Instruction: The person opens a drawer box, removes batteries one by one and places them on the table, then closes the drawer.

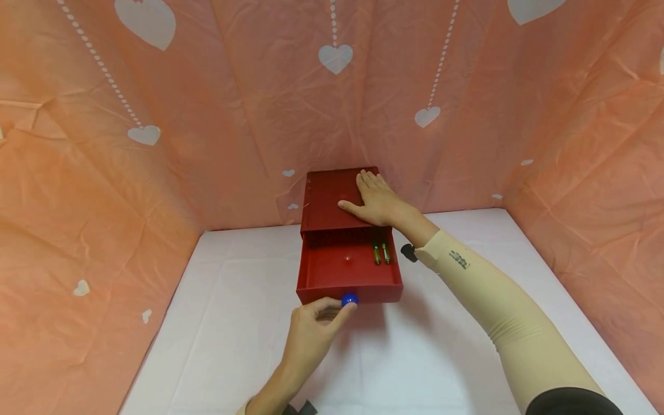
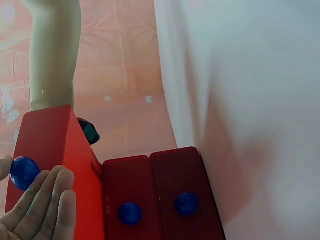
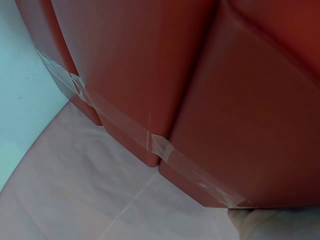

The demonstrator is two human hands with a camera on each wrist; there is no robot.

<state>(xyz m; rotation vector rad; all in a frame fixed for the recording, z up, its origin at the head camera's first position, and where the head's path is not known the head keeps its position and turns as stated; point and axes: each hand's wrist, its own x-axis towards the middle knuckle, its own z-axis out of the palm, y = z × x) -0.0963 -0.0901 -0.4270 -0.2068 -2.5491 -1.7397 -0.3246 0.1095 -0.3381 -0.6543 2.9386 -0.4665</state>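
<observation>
**Round knob, slick plastic: a pinch in front, a palm on top**

The red drawer [image 1: 332, 278] sits drawn out toward 6 o'clock from its cabinet [image 1: 325, 199], which stands at the centre of the white table [image 1: 228, 323]. My left hand [image 1: 309, 333] is clamped on the blue knob [image 1: 350, 299] at the drawer's 6 o'clock edge, thumb on one side and fingers on the other. My right hand [image 1: 377, 203] rests flat on the cabinet top, toward 3 o'clock, its fingers straight and apart.

I judge the drawer light and stiff, its thin walls likely to flex or crack if forced sideways. The knob looks glossy, so a pinch behind its widest part should slip less than one at the tip. The cabinet, probably light too, could slide or tip without a palm on it (clear tape [image 3: 125, 122] spans the seams between its stacked units). Two small green items [image 1: 377, 255] lie inside, at the drawer's 3 o'clock side; they might roll with a jerk, so a straight, gentle hold suits.
</observation>
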